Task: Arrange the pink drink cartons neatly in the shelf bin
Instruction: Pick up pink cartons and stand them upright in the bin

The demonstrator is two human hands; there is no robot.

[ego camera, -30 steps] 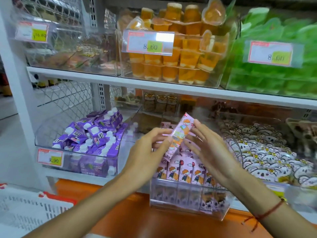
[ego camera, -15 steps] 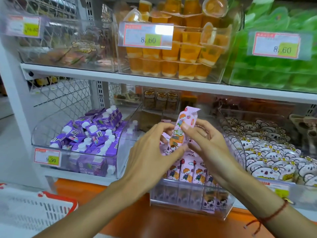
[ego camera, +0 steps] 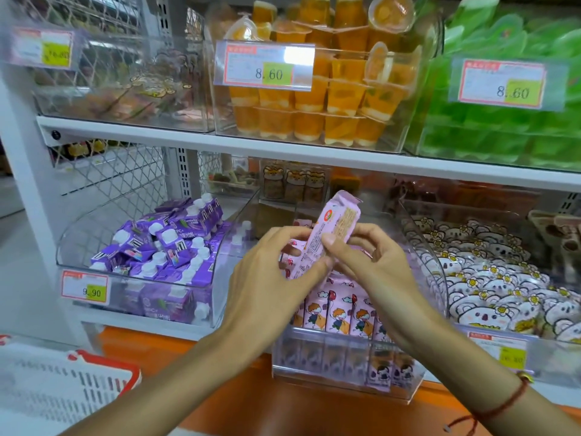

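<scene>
Pink carton in hand: a slim pink paperboard drink carton [ego camera: 330,234] with a folded gable top, tilted top-right, its printed text panel facing the camera; it is raised above the middle bin, between both hands.
Left hand: the left hand [ego camera: 270,278] has its fingers curled about the carton's lower end, so its grip is closed on the carton.
Right hand: the right hand [ego camera: 374,262] pinches the carton's side between thumb and fingers, grip closed on it; a thin red string bracelet [ego camera: 503,407] circles the wrist.
Row in bin: more pink cartoon-printed cartons [ego camera: 342,316] stand upright side by side at the front of the bin, touching each other.
Bin: a clear hard-plastic shelf bin [ego camera: 345,366] with smooth glossy walls and a low front lip, sitting on the lower shelf above an orange ledge.
Left neighbour: a clear bin of purple cartons with white round caps [ego camera: 163,247], jumbled.
Right neighbour: glossy white bear-shaped packets [ego camera: 490,278] heaped in another clear bin.
Upper shelf: stacked translucent orange jelly cups [ego camera: 330,99] and green ones [ego camera: 509,130].
Basket: a white slotted plastic basket with a red rim [ego camera: 63,379], lower left.
</scene>
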